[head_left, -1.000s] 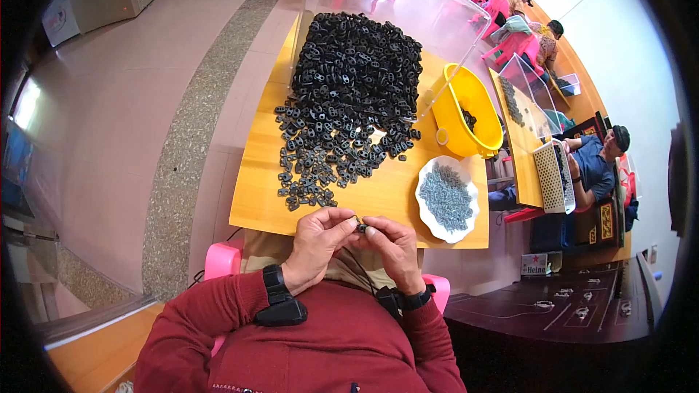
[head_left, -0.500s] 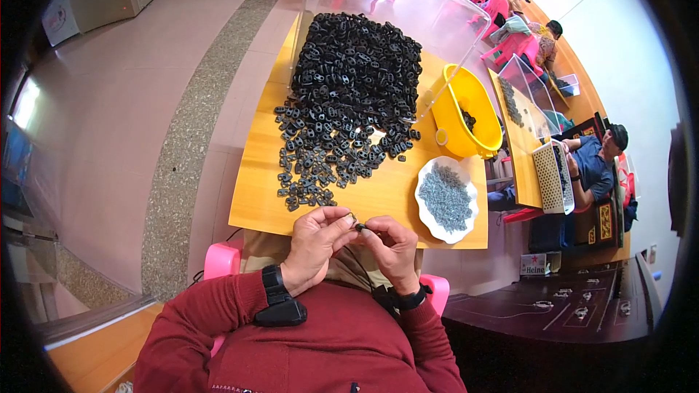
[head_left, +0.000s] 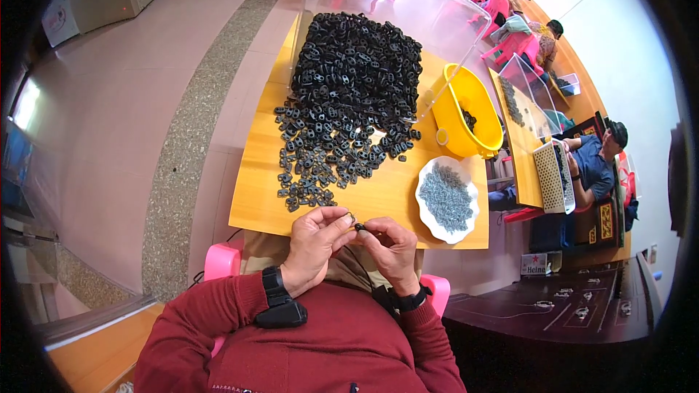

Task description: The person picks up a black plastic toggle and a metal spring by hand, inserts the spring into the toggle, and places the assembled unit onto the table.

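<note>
My left hand (head_left: 314,246) and my right hand (head_left: 394,249) meet just in front of the near table edge. Between thumb and fingers, the right one pinches a small black plastic piece (head_left: 360,227). The left hand's fingertips are closed on a tiny dull-metal bit (head_left: 352,216), too small to name, right beside the black piece. Beyond the hands, a heap of black two-holed plastic pieces (head_left: 357,73) spills out of a clear plastic bin (head_left: 451,25) tipped toward me. A white scalloped bowl (head_left: 472,224) holds many tiny grey pieces (head_left: 445,198).
A yellow tub (head_left: 453,102) with some black pieces inside stands at the right of the wooden table (head_left: 255,196). Farther right, a person (head_left: 593,164) sits by a white perforated basket (head_left: 547,182). Other people sit along the wall behind. Pink chair arms (head_left: 222,260) flank me.
The black piece in my right fingers has turned slightly. Both hands stay in nearly the same place.
</note>
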Motion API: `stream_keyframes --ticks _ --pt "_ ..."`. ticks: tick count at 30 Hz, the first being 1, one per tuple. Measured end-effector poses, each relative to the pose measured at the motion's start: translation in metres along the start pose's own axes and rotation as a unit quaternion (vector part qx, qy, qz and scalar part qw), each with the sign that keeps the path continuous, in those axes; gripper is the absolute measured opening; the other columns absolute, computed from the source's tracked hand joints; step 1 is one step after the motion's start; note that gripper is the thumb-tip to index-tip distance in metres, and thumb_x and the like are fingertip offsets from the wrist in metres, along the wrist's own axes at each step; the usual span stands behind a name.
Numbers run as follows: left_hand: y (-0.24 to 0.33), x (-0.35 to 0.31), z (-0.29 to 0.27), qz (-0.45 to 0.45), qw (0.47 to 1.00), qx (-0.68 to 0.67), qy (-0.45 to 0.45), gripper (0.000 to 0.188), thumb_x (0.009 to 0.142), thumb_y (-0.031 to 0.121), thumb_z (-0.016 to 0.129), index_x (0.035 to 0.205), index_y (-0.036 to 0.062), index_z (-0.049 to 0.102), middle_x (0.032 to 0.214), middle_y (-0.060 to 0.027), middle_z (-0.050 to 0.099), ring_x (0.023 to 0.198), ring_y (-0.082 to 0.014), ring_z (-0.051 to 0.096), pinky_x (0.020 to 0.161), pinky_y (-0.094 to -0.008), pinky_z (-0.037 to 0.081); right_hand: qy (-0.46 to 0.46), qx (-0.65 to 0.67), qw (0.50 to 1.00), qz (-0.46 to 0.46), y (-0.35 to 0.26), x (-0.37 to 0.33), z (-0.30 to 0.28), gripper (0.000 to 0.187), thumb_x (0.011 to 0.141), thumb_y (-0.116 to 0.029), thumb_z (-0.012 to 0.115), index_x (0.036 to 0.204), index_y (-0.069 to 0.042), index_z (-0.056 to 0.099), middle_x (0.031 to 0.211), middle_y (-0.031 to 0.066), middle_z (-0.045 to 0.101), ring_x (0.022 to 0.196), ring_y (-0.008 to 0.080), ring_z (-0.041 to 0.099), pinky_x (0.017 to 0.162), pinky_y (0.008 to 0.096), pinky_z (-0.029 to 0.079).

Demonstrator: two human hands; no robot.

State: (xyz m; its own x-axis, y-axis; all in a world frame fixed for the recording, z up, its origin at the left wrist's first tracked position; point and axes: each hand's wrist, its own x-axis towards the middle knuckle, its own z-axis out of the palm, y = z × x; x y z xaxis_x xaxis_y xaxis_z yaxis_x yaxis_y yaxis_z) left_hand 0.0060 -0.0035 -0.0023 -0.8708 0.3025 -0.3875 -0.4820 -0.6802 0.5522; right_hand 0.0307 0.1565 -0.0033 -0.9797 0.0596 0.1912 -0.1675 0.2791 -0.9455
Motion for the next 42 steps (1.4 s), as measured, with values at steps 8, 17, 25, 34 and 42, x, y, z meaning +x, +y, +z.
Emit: stream_keyframes --ticks 8,17,25,34,42 --pt "-0.001 0.000 -0.001 0.008 1.000 0.008 0.002 0.012 0.090 0.002 0.060 0.101 0.0006 0.058 0.097 -0.0093 0.064 0.092 -0.0165 0.064 0.079 -0.0279 0.057 -0.004 -0.030 0.999 -0.010 -0.001 0.001 -0.002 0.009 0.079 0.002 0.069 0.087 0.002 0.066 0.079 0.0064 0.066 0.070 0.0094 0.061 0.062 0.0219 0.048" --pt "0.000 0.000 0.000 0.008 1.000 0.016 -0.003 0.013 0.090 0.002 0.060 0.102 -0.0002 0.057 0.097 -0.0092 0.064 0.092 -0.0162 0.064 0.079 -0.0277 0.057 -0.017 0.022 0.997 0.072 -0.003 0.001 -0.008 0.008 0.081 0.003 0.067 0.088 0.005 0.067 0.085 0.0082 0.069 0.071 0.0117 0.064 0.065 0.0221 0.051" --pt "0.000 0.000 0.001 0.009 0.999 0.042 -0.009 0.013 0.089 0.002 0.060 0.101 -0.0017 0.058 0.094 -0.0094 0.064 0.085 -0.0152 0.065 0.078 -0.0261 0.057 0.039 0.205 0.961 0.180 -0.005 0.005 -0.009 0.014 0.085 0.000 0.065 0.098 0.006 0.067 0.085 0.0097 0.069 0.071 0.0127 0.066 0.066 0.0240 0.054" --pt "0.000 0.000 -0.001 0.003 0.996 0.089 -0.021 0.014 0.088 0.004 0.063 0.101 -0.0007 0.059 0.089 -0.0081 0.066 0.077 -0.0123 0.065 0.069 -0.0218 0.054 0.039 0.252 0.950 0.180 -0.007 0.005 -0.007 0.016 0.085 0.001 0.065 0.100 0.007 0.065 0.089 0.0113 0.069 0.074 0.0165 0.068 0.069 0.0268 0.056" --pt "0.001 -0.002 0.000 0.014 0.995 0.100 -0.027 0.012 0.087 0.006 0.065 0.098 0.0010 0.061 0.087 -0.0063 0.066 0.074 -0.0104 0.064 0.067 -0.0207 0.053 0.025 0.245 0.953 0.175 -0.004 0.004 -0.006 0.016 0.084 0.000 0.065 0.100 0.006 0.066 0.088 0.0103 0.069 0.072 0.0152 0.067 0.067 0.0255 0.055"
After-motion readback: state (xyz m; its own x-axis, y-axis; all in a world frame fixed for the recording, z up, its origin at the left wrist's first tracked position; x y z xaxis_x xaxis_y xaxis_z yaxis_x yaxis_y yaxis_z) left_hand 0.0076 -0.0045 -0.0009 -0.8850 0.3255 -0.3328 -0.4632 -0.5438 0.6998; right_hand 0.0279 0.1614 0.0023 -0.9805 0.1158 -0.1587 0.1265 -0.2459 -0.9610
